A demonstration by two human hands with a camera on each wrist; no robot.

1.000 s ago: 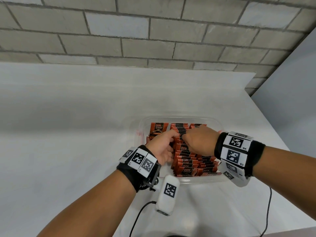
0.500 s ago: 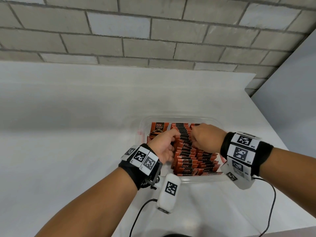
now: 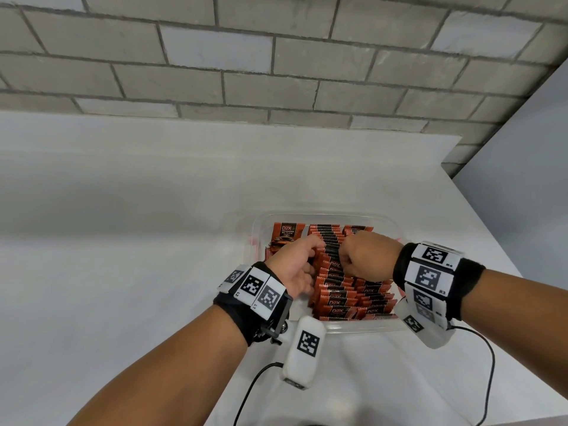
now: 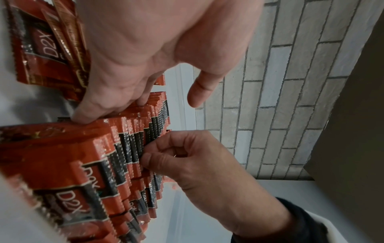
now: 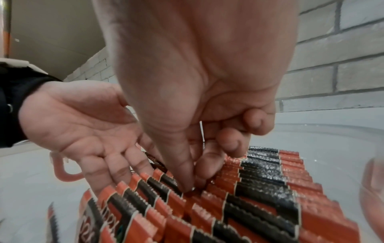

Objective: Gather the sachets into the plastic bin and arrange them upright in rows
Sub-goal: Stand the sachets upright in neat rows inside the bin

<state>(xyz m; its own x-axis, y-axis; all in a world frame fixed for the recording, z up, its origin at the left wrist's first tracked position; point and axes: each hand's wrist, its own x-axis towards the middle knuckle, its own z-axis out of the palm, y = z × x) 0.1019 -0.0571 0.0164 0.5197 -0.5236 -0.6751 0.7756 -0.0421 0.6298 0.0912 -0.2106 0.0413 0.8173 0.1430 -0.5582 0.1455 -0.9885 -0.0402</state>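
I pinch a sachet (image 5: 192,191) top with my right hand (image 3: 365,256); left hand (image 3: 295,261) fingers, straight and together, brace the row. Seat it squarely upright in the bin (image 3: 390,224).

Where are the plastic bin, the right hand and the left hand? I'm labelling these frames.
plastic bin (image 3: 319,215): head view, on its clear far rim.
right hand (image 3: 367,256): head view, on the back of the hand.
left hand (image 5: 83,118): right wrist view, on the open palm.
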